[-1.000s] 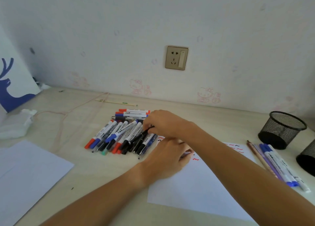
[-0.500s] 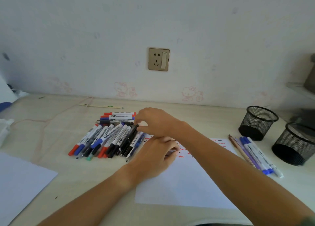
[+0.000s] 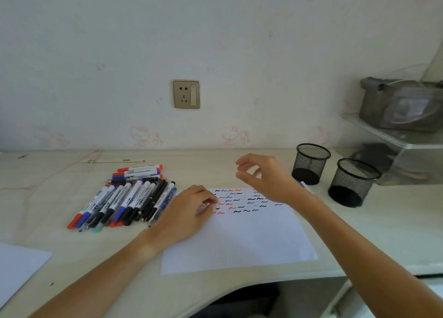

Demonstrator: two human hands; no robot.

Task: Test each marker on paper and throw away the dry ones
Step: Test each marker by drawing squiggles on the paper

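A pile of several red, blue and black markers (image 3: 124,198) lies on the desk left of centre. To its right is a white test paper (image 3: 239,236) with rows of red, blue and black squiggles along its top. My left hand (image 3: 189,210) rests on the paper's upper left corner with loosely bent fingers and holds nothing. Above the paper's top edge hovers my right hand (image 3: 261,176), thumb and forefinger close together, with no marker in it. A white and blue marker end (image 3: 302,184) shows behind my right wrist.
Two black mesh pen cups (image 3: 310,163) (image 3: 352,182) stand at the right, apparently empty. A clear shelf with a grey pouch (image 3: 405,106) is at the far right. Another white sheet (image 3: 19,267) lies at the lower left. The desk's front edge curves inward below the paper.
My right hand has left the black marker in the pile and moved right and up over the paper. The left hand stays on the paper. The view has swung right.
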